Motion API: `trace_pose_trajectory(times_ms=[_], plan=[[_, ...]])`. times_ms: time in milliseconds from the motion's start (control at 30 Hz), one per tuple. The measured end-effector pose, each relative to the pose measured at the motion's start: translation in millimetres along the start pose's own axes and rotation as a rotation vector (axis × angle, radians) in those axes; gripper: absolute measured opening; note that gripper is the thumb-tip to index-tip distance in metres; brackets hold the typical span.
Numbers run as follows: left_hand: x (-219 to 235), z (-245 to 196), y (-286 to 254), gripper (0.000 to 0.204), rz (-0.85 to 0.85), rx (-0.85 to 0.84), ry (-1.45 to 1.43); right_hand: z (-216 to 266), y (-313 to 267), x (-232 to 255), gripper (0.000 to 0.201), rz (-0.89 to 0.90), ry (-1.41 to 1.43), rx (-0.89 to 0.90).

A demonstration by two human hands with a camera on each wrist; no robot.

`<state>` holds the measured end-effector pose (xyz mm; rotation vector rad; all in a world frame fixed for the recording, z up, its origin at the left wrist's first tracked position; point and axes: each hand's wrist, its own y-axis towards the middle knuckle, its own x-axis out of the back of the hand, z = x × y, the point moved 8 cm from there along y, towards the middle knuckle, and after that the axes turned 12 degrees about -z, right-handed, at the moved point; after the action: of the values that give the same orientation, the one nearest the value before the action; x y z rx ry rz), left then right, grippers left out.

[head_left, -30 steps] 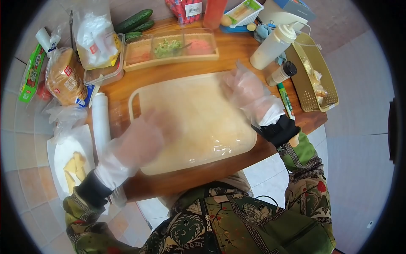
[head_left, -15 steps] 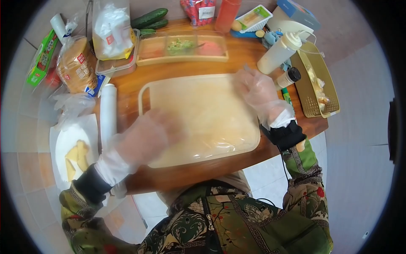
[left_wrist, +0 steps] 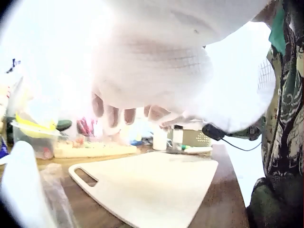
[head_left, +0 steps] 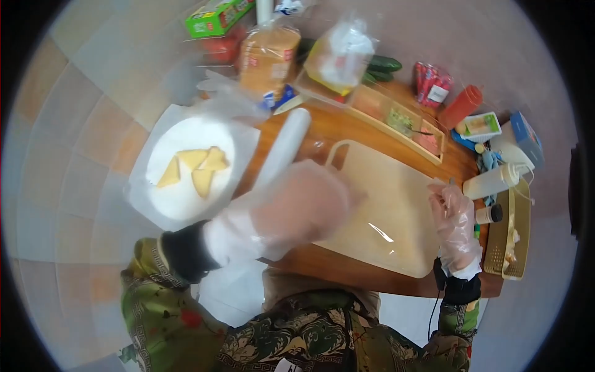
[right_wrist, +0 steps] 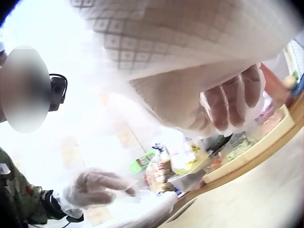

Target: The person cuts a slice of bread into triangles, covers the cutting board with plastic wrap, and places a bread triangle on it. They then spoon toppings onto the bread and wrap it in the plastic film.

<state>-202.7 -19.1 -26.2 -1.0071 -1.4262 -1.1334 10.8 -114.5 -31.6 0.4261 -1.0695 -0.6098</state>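
My left hand, in a clear plastic glove and blurred, hovers over the left edge of the pale cutting board. Its fingers hang loosely with nothing in them in the left wrist view. The gloved right hand is at the board's right edge, its fingers loosely bent and holding nothing. Beyond the left hand lies a white roll, partly hidden by that hand. Left of the roll, a white plate carries pale yellow triangular pieces.
Behind the board stands a sectioned tray of chopped food. Bagged bread and a bagged tub are at the back. Toward the right are a white squeeze bottle, a black-capped jar and a tan basket.
The head view has swung left, bringing the plate further into sight. My left hand has moved toward the roll and plate side; the right hand stays near the board's right edge.
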Motion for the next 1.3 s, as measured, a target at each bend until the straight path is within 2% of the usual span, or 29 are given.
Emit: trace_pose_trajectory(times_ms=[33, 67, 133, 167, 200, 233, 267, 367, 567, 667, 733, 800, 900, 967, 1000, 1067, 1300], plan=[[4, 16, -7, 0.037, 0.041, 0.128, 0.093, 14, 6, -3, 0.014, 0.002, 0.009, 0.013], [20, 36, -15, 0.04, -0.087, 0.232, 0.019, 30, 12, -9, 0.014, 0.047, 0.027, 0.026], [50, 84, -56, 0.034, -0.254, 0.405, 0.056, 55, 21, -22, 0.014, 0.102, 0.057, 0.05], [58, 116, -78, 0.031, -0.346, 0.512, -0.147, 65, 29, -33, 0.014, 0.149, 0.081, 0.077], [62, 144, -104, 0.032, -0.188, 0.764, -0.148, 76, 33, -42, 0.014, 0.187, 0.099, 0.112], [63, 170, -133, 0.033, -0.213, 0.858, -0.15, 84, 37, -50, 0.014, 0.196, 0.11, 0.125], [61, 191, -159, 0.035, -0.183, 0.904, -0.127, 94, 40, -59, 0.015, 0.198, 0.142, 0.187], [57, 209, -211, 0.031, -0.145, 0.981, -0.148, 130, 48, -86, 0.018, 0.218, 0.232, 0.3], [41, 208, -239, 0.031, 0.028, 0.987, -0.201, 195, 55, -141, 0.018, 0.237, 0.323, 0.53], [47, 221, -248, 0.03, -0.028, 1.073, -0.174, 215, 54, -163, 0.013, 0.244, 0.365, 0.581], [42, 233, -259, 0.031, -0.072, 1.05, -0.149, 224, 54, -170, 0.011, 0.219, 0.451, 0.588], [42, 243, -258, 0.032, -0.116, 1.021, -0.125, 230, 51, -175, 0.011, 0.215, 0.43, 0.601], [30, 251, -250, 0.034, -0.027, 0.978, -0.123, 233, 51, -182, 0.013, 0.26, 0.386, 0.6], [29, 245, -240, 0.038, -0.116, 0.869, -0.126, 232, 49, -186, 0.016, 0.311, 0.363, 0.587], [25, 247, -238, 0.038, -0.116, 0.867, -0.129, 231, 49, -187, 0.016, 0.305, 0.375, 0.583], [9, 250, -237, 0.039, 0.038, 0.897, -0.135, 229, 48, -189, 0.016, 0.298, 0.386, 0.578], [-1, 252, -216, 0.04, 0.054, 0.78, -0.079, 225, 44, -197, 0.016, 0.316, 0.37, 0.57]])
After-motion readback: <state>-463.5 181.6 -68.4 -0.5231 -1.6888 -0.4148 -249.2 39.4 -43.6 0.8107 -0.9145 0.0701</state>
